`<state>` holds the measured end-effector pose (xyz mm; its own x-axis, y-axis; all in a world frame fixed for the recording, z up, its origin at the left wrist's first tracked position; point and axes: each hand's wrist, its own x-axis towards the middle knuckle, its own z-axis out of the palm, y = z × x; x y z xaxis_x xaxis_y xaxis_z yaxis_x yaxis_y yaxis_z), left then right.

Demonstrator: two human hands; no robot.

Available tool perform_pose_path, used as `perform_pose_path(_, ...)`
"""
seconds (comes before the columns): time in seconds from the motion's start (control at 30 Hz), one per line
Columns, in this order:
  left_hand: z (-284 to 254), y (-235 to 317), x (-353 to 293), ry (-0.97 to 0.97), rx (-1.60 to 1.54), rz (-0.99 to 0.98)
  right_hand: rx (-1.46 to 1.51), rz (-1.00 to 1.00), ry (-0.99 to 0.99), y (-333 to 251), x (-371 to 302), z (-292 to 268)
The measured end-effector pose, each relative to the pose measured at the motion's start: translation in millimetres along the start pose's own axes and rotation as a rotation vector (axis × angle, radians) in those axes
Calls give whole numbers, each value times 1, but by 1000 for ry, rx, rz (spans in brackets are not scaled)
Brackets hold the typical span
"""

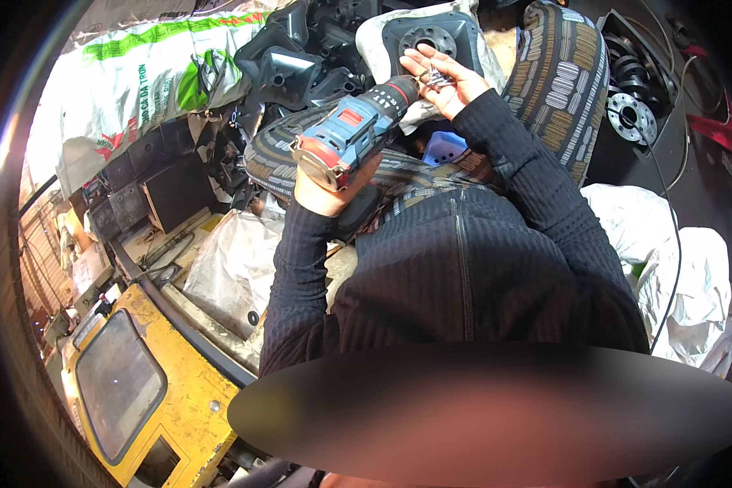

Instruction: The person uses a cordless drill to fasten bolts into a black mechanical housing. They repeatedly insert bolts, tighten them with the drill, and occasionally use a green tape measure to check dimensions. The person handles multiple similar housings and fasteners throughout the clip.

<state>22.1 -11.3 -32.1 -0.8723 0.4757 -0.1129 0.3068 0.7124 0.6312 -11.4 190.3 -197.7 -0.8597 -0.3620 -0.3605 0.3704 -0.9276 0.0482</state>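
Observation:
My left hand (342, 193) is closed round the handle of a blue and red cordless drill (346, 134), whose chuck points away to the upper right. My right hand (455, 88) is turned palm up with the fingers extended, cupping several small silver screws (439, 78). The drill's tip is close to these screws; whether it touches them I cannot tell. Just beyond my right hand lies a dark, square-edged housing (462, 34) with a round metal flange (421, 39) in its middle, resting on white cloth or sacking. A blue plastic tray (444, 148) sits between my legs.
Black plastic housings (289, 73) are heaped ahead. A large white and green sack (146, 77) lies far left. On the right, a dark crate holds metal flanges (631, 117); a black cable (673, 236) hangs near white sacks (683, 268). A yellow machine panel (183, 390) stands at lower left.

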Motion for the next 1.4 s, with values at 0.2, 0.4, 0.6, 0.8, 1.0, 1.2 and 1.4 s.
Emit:
perform_pose_path(0.2, -5, 2, -1, 2, 51, -10, 12, 3, 10, 2, -1, 3)
perform_pose_path(0.4, -3, -1, 1, -8, 56, 29, 1, 12, -15, 4, 0, 3)
perform_pose_path(0.6, -6, -8, -4, -59, -104, -121, -139, 34, 51, 7, 2, 4)
perform_pose_path(0.8, -10, -10, -6, -23, -135, -134, -220, 16, 232, 11, 6, -1)
perform_pose_path(1.0, -14, -8, -6, -69, -172, -257, -158, -36, 282, 11, 10, -10)
perform_pose_path(1.2, -17, -7, -7, -41, -217, -315, -136, 210, 138, 14, 3, -11)
perform_pose_path(1.4, -13, -12, -9, -44, -283, -342, -109, 158, 98, 16, 5, -5)
